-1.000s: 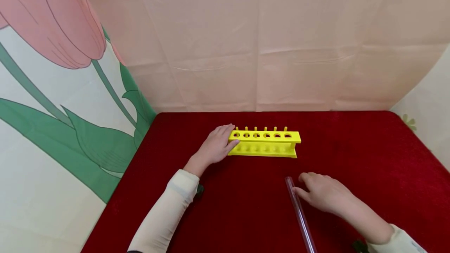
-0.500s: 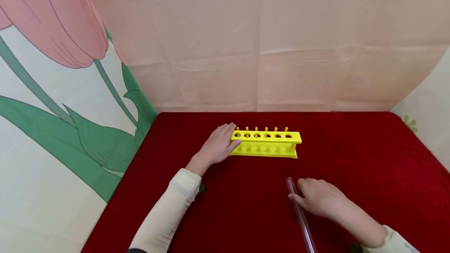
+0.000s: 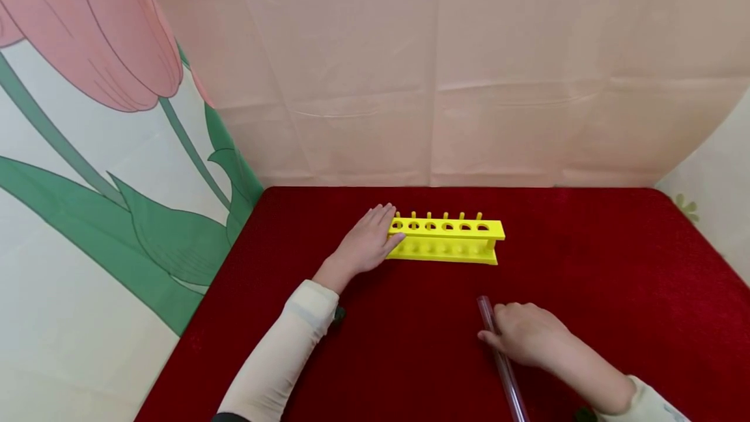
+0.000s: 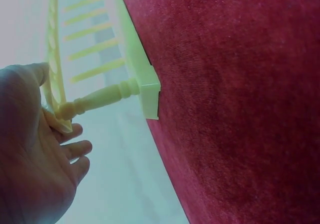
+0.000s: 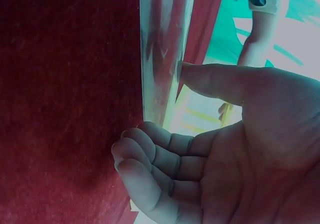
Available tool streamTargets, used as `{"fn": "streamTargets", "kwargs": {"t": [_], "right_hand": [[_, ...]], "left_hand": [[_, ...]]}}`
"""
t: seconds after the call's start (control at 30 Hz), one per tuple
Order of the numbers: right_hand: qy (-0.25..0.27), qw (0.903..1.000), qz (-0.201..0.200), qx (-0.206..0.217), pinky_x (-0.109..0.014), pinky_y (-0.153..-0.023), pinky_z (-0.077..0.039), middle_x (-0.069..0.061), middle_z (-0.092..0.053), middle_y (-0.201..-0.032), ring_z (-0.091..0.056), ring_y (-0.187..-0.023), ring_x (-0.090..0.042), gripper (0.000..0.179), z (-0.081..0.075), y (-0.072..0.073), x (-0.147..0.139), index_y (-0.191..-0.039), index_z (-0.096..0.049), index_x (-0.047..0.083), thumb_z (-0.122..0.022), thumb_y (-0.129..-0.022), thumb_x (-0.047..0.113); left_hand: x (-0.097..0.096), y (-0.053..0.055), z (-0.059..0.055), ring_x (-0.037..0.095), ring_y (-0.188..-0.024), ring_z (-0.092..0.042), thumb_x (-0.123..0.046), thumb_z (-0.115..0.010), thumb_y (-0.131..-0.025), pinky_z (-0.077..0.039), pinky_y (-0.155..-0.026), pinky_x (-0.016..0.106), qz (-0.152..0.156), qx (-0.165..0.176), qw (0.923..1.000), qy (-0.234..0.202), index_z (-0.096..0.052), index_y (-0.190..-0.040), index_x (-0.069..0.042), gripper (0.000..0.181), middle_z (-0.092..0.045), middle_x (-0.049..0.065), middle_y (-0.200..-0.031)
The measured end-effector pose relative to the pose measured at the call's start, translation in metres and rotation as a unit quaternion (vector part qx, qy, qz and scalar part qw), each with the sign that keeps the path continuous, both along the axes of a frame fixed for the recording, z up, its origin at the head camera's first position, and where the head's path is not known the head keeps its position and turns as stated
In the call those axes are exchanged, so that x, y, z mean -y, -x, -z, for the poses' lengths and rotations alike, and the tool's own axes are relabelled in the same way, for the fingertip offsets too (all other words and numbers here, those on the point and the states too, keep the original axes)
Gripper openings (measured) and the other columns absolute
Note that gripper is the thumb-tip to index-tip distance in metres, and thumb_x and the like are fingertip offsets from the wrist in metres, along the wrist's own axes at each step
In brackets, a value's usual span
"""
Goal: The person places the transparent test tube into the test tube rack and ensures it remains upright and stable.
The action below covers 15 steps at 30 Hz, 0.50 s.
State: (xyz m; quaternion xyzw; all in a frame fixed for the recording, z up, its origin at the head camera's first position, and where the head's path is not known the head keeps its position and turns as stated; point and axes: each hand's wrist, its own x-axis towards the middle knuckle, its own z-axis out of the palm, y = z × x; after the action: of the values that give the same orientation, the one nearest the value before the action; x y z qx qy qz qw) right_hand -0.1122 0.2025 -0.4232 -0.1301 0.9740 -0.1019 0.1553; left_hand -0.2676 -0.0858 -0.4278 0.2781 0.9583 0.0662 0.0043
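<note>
A yellow test tube rack (image 3: 445, 247) with a row of holes and pegs stands upright on the table. My left hand (image 3: 366, 239) grips its left end; in the left wrist view the thumb and fingers of the left hand (image 4: 35, 144) lie around the end of the rack's top plate (image 4: 54, 84). Nearer the front, a long clear test tube (image 3: 505, 370) lies on the cloth, its near end cut off by the frame. My right hand (image 3: 530, 336) holds this tube, thumb across it and fingers curled on its right side. The right wrist view shows the thumb touching the clear wall (image 5: 162, 49).
Dark red cloth (image 3: 586, 246) covers the table. A pale pink curtain (image 3: 433, 83) hangs behind it, and a tulip-printed sheet (image 3: 146, 226) is at the left. Dark wrist-worn pieces show beside both cuffs.
My right hand has moved slightly left and towards me, its thumb going over the test tube and its fingers curling in. The left hand stays on the rack. The view shifts slightly.
</note>
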Motion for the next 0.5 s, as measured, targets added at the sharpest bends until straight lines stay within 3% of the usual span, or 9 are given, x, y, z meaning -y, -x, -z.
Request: {"fn": "streamTargets", "kwargs": {"t": [0.17,0.5], "right_hand": [[-0.006,1.0000,-0.003,-0.004,-0.031,-0.051,-0.043,0.000,-0.049,-0.065,-0.047,-0.055,-0.015,0.039,0.0019,0.0006,0.0012,-0.077,-0.053,0.012,-0.074,-0.091,0.042],[0.010,0.9995,0.009,0.029,-0.032,-0.053,-0.045,-0.003,-0.051,-0.068,-0.050,-0.058,-0.017,0.035,0.0056,0.0069,0.0024,-0.082,-0.056,0.008,-0.076,-0.090,0.035]], "left_hand": [[-0.0005,-0.0002,0.0015,0.026,-0.156,-0.013,-0.054,-0.026,-0.109,-0.011,-0.126,0.035,0.006,-0.003,1.0000,0.002,-0.017,-0.161,-0.002,0.075,-0.019,0.013,-0.168],[-0.0027,-0.0005,0.0009,0.027,-0.156,-0.016,-0.051,-0.029,-0.109,-0.014,-0.126,0.036,0.002,-0.004,0.9999,0.016,-0.021,-0.160,0.000,0.073,-0.025,0.016,-0.166]]}}
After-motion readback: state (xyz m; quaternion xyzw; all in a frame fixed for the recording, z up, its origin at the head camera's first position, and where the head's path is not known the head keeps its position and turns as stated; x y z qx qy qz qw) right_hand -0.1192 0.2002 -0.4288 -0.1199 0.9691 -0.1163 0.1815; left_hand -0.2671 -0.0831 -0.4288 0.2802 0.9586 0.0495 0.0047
